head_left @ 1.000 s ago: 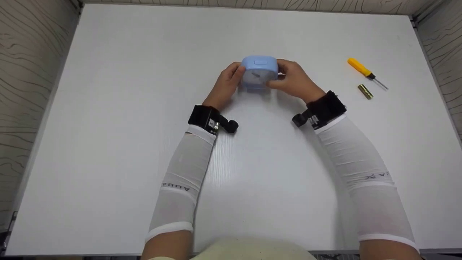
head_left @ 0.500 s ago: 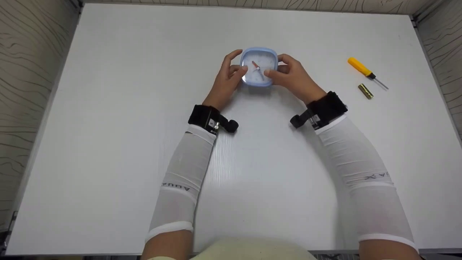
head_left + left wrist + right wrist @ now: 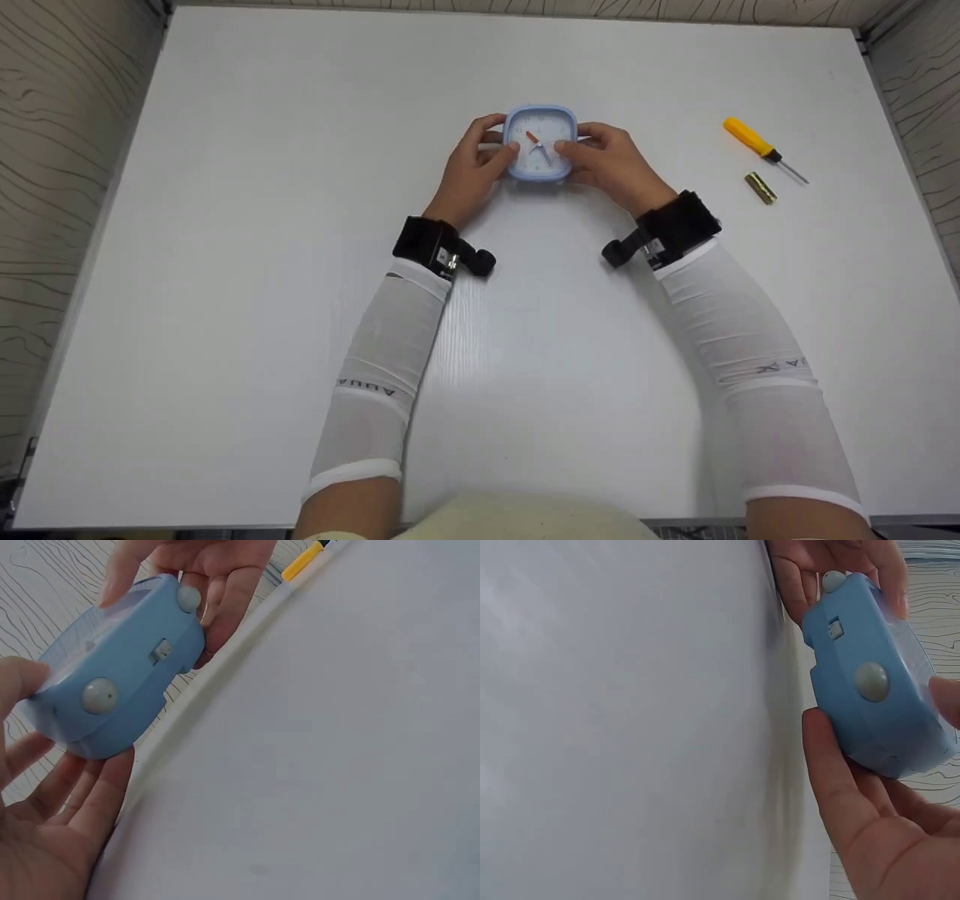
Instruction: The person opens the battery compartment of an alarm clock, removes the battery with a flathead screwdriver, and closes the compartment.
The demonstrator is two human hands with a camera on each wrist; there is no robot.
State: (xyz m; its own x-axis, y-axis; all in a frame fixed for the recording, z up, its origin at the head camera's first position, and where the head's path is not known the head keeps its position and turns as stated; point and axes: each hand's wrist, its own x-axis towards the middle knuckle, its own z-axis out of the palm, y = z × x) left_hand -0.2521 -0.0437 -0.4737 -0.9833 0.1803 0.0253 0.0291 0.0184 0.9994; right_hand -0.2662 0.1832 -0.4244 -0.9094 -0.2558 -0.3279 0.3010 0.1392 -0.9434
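Between both hands is a light blue alarm clock [image 3: 541, 161], its white dial tilted up toward the head camera, with an orange hand on the dial. My left hand [image 3: 466, 171] grips its left side, thumb on the front edge and fingers behind. On the opposite side my right hand [image 3: 619, 166] holds it the same way, thumb over the front. In the left wrist view the underside of the clock [image 3: 135, 664] shows two round white feet and a small switch. The right wrist view has the same underside of the clock [image 3: 855, 652], off the table.
A yellow-handled screwdriver [image 3: 752, 139] lies on the white table [image 3: 262, 225] at the right. Just below it is a gold battery [image 3: 761, 188]. Patterned panels [image 3: 67, 150] border the table.
The clock has tipped back, so its dial, earlier facing low with the top showing, now faces the head camera. The left index finger, raised half a second ago, is back against the clock.
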